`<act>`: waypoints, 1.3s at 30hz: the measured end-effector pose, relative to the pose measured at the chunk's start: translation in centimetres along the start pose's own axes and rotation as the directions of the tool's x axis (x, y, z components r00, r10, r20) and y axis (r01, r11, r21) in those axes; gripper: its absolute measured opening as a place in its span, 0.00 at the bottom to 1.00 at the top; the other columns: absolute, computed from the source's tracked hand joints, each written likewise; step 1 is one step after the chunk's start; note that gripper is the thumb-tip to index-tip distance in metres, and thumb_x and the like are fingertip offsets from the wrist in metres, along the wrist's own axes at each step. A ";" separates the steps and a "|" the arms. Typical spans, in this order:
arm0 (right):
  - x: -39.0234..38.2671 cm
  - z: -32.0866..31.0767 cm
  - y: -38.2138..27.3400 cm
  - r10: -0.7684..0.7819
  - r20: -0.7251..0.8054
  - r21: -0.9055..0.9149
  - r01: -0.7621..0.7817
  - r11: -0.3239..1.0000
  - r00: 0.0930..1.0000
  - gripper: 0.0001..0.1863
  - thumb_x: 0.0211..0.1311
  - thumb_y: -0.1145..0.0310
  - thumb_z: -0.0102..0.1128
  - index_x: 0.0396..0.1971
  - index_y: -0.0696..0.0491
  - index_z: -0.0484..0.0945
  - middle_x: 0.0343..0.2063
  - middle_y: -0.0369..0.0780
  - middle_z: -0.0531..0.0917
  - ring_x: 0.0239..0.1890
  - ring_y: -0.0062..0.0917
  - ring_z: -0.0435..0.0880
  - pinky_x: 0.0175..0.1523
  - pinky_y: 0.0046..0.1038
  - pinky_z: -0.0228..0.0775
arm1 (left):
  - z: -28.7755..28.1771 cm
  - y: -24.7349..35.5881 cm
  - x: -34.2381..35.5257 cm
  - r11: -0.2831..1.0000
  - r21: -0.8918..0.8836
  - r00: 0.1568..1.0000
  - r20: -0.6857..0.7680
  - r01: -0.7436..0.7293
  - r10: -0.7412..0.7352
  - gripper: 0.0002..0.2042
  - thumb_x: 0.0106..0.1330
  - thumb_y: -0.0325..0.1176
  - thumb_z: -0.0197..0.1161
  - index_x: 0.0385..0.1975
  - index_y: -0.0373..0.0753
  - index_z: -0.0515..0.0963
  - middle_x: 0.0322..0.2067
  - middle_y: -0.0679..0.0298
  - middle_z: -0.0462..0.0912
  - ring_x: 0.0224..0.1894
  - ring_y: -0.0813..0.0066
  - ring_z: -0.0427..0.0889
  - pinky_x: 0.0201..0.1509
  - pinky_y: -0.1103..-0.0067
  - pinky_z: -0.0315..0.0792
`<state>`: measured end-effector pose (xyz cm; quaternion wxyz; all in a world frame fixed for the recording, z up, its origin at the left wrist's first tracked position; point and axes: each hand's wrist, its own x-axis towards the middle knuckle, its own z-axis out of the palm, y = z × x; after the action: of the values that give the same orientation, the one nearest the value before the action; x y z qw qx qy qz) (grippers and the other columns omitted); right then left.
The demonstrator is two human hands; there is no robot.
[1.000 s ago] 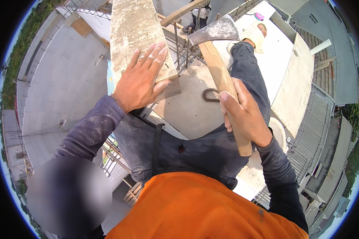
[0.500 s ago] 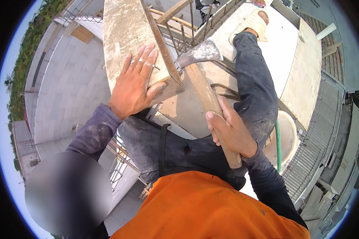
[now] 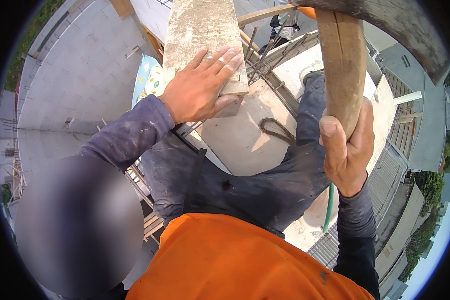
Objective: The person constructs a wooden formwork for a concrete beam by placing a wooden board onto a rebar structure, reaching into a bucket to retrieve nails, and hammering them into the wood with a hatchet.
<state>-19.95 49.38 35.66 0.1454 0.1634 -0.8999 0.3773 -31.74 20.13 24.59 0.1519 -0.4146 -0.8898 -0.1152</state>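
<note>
My left hand [image 3: 200, 85] lies flat on the worn top of a pale wooden formwork box [image 3: 200, 30], its fingers stretched out and its thumb at the near edge. Beside the fingertips a small nail [image 3: 239, 78] stands in the wood close to the end of the box. At the right, my right hand [image 3: 349, 150] is closed around the wooden handle [image 3: 342, 65] of a hatchet, which is raised upright. The dark steel hatchet head [image 3: 400, 25] is near the top edge of the view, partly cut off.
Below me lies a pale panel [image 3: 235, 135] with a loop of wire [image 3: 277, 130] on it. Rebar [image 3: 255, 50] stands beyond the box. A green hose [image 3: 329, 207] hangs by my right leg. A block wall [image 3: 75, 70] rises at left, and another person [image 3: 285, 27] is at the far side.
My right hand has lifted the hatchet from beside the box end, up and to the right. The left hand stays on the box; the view has shifted.
</note>
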 end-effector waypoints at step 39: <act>-1.0 2.1 -0.9 0.289 0.308 -0.495 -0.107 0.862 0.907 0.26 0.78 0.54 0.60 0.62 0.58 0.70 0.34 0.57 0.87 0.38 0.59 0.87 0.42 0.52 0.78 | -2.0 -1.8 -0.8 0.976 -0.196 0.995 0.058 0.094 -0.084 0.36 0.79 0.48 0.57 0.78 0.30 0.59 0.80 0.47 0.60 0.84 0.52 0.52 0.88 0.59 0.46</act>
<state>-19.01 47.43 34.43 -0.0327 0.0970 -0.9869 0.1248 -32.28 17.74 26.02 0.0824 -0.3902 -0.8949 -0.2000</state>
